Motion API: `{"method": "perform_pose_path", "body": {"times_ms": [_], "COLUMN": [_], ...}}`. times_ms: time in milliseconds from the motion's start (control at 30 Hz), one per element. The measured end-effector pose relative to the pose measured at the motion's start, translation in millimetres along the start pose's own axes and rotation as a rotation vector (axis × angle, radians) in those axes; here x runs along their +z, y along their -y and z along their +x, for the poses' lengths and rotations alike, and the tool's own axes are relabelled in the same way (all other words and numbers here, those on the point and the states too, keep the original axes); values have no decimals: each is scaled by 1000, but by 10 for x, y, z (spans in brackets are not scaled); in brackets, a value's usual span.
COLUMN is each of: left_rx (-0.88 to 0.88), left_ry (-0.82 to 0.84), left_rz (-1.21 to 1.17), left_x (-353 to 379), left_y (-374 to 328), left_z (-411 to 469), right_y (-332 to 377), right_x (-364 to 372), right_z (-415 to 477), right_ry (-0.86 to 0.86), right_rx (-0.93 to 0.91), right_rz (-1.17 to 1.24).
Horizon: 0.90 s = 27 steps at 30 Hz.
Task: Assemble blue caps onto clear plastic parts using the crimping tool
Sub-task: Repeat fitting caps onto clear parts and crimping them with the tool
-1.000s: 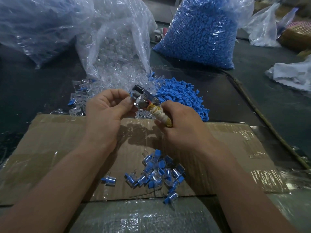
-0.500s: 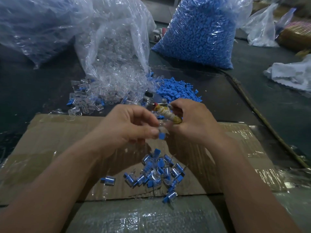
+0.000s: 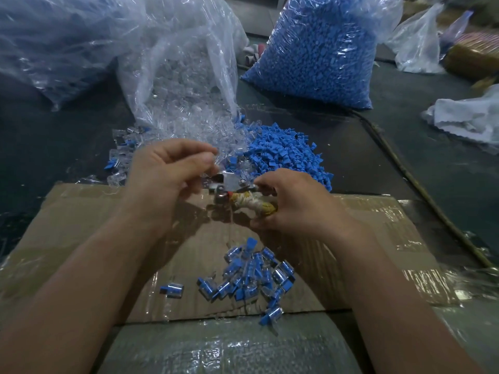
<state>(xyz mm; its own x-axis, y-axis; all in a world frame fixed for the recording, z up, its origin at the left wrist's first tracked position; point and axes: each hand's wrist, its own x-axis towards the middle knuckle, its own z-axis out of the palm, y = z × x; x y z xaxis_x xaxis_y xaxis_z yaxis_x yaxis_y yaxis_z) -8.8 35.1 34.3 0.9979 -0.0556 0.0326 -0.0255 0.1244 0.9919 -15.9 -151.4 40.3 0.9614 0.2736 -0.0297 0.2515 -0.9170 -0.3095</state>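
My right hand [image 3: 294, 201] grips the crimping tool [image 3: 237, 190] by its cord-wrapped handle, with the metal head pointing left. My left hand [image 3: 167, 171] hovers at the tool's head with fingers curled; thumb and forefinger pinch together at a small clear piece that is blurred. Loose blue caps [image 3: 283, 152] lie heaped behind the hands, beside spilled clear plastic parts [image 3: 189, 125]. A cluster of assembled blue-and-clear pieces [image 3: 251, 273] lies on the cardboard [image 3: 81, 225] below the hands, with one piece [image 3: 172, 290] apart to the left.
An open bag of clear parts [image 3: 175, 63] and a full bag of blue caps [image 3: 318, 49] stand at the back. Another plastic bag [image 3: 54, 44] fills the far left. A white cloth [image 3: 469, 117] lies at the right. A thin stick [image 3: 421, 190] runs along the dark table.
My left hand dropped an assembled piece onto the pile, then rose back to the tool's head. The tool's head swung down and left to lie level.
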Motion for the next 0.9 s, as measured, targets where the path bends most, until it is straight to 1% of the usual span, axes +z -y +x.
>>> {"method": "perform_pose_path", "body": {"times_ms": [67, 100, 167, 233, 400, 433, 533, 667, 733, 800, 900], "left_rx": [30, 36, 53, 69, 157, 200, 332, 313, 283, 276, 273], "left_ry": [-160, -213, -266, -262, -182, -142, 51, 221, 240, 196, 139], "left_rz": [66, 101, 178, 299, 609, 706, 968, 1101, 1174, 1209, 1201], "left_x": [-52, -65, -79, -79, -44, -38, -27, -23, -33, -39, -42], "left_y": [58, 84, 142, 193, 238, 251, 293, 353, 375, 364, 348], "left_z": [108, 144, 192, 203, 184, 187, 227, 254, 264, 269, 266], "right_y": [-13, -16, -21, -31, -68, -74, -68, -57, -77, -108, -137], "right_x": [1, -1, -3, -5, -30, -41, -73, -96, -105, -105, -88], "right_z": [-5, -8, -6, -4, -28, -30, -29, -32, -33, -30, -23], "right_ry": [33, 53, 105, 158, 227, 234, 222, 113, 66, 52, 27], "right_rx": [-20, -28, -26, -16, 11, 27, 52, 49, 68, 80, 92], "right_rz": [-37, -53, -61, -41, 8, 21, 26, 51, 72, 64, 67]}}
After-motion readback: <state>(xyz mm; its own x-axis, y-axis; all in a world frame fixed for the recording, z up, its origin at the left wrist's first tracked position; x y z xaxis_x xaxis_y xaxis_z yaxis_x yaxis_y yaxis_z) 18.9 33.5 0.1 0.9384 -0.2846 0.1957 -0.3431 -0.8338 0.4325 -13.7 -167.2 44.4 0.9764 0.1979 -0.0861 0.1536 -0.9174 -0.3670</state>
